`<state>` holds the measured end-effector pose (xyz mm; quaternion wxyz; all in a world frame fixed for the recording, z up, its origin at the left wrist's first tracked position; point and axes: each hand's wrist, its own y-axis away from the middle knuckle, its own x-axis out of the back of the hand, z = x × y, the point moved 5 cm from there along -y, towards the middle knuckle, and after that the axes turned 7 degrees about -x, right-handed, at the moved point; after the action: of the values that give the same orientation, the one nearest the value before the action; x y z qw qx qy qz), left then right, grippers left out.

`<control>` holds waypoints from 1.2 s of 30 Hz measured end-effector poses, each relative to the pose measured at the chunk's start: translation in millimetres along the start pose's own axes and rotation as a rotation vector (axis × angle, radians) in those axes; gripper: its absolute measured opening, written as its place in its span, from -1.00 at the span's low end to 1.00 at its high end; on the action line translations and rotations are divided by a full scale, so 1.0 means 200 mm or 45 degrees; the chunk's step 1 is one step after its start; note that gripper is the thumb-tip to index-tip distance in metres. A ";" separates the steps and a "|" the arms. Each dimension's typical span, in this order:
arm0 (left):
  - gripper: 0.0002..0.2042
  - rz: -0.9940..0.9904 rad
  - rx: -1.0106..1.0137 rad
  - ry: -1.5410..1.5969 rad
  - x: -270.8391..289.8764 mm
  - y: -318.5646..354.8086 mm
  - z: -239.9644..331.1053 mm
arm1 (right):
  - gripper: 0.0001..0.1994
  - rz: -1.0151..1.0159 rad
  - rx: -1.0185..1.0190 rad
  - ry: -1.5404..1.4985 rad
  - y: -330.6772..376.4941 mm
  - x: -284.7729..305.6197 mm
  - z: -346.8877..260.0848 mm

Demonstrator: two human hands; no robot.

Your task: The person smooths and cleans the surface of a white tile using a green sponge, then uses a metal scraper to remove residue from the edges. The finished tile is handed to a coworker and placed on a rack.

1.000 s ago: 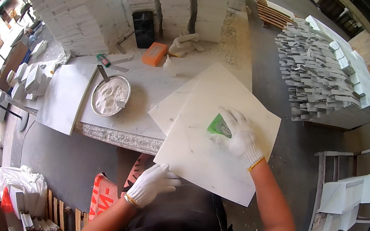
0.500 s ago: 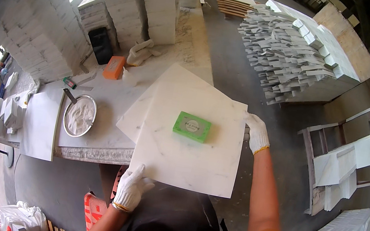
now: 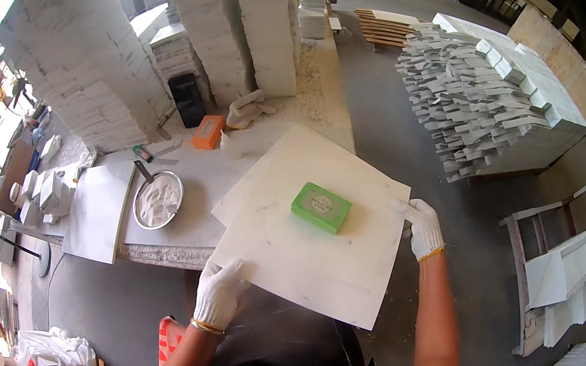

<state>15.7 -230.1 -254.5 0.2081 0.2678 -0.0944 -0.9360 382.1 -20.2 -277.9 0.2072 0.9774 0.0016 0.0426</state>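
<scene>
A square white marble tile (image 3: 339,277) with faint grey veins is held between my hands, its near edge out past the bench front. My left hand (image 3: 218,295), in a white knit glove, grips its near left corner. My right hand (image 3: 422,229), gloved alike, grips the right edge, fingers partly hidden beneath. On the tile lies a green box-shaped block (image 3: 321,207) with a printed pale oval; neither hand touches it. A second white tile (image 3: 230,207) shows from under the left side of the held one.
Left on the bench (image 3: 176,247) are a metal bowl of white paste (image 3: 158,200) with a tool in it and another white slab (image 3: 97,215). Behind stand an orange box (image 3: 208,132), a black case (image 3: 186,100) and tall stone stacks (image 3: 216,20). A tile rack (image 3: 569,263) stands right.
The held tile has turned slightly clockwise, its near right corner swinging toward me, with the green block still on it. Both hands keep their grip. The whole view has shifted right and slightly down.
</scene>
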 end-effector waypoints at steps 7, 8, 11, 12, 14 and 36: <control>-0.53 -0.356 -0.085 -0.234 -0.06 -0.34 0.32 | -0.76 -0.026 0.035 -0.508 0.24 0.02 0.17; -0.54 -0.362 -0.096 -0.271 -0.05 -0.41 0.36 | -0.74 -0.027 0.006 -0.549 0.31 0.01 0.19; -0.62 -0.427 0.002 -0.427 -0.02 -0.65 0.43 | -0.66 0.003 -0.070 -0.612 0.51 -0.09 0.24; -0.63 -0.424 0.031 -0.501 -0.04 -0.70 0.44 | -0.60 -0.017 -0.116 -0.649 0.57 -0.09 0.29; -0.64 -0.451 0.092 -0.586 -0.06 -0.80 0.45 | -0.61 -0.005 -0.185 -0.620 0.64 -0.11 0.39; -0.62 -0.694 0.232 -1.439 -0.26 -1.29 0.22 | -0.64 0.245 -0.381 -0.664 0.95 -0.25 0.52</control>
<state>-56.8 27.3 -267.7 -0.1433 -0.2368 -0.1975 -0.9404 338.2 -237.7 -299.9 0.3371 0.9097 -0.1504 -0.1902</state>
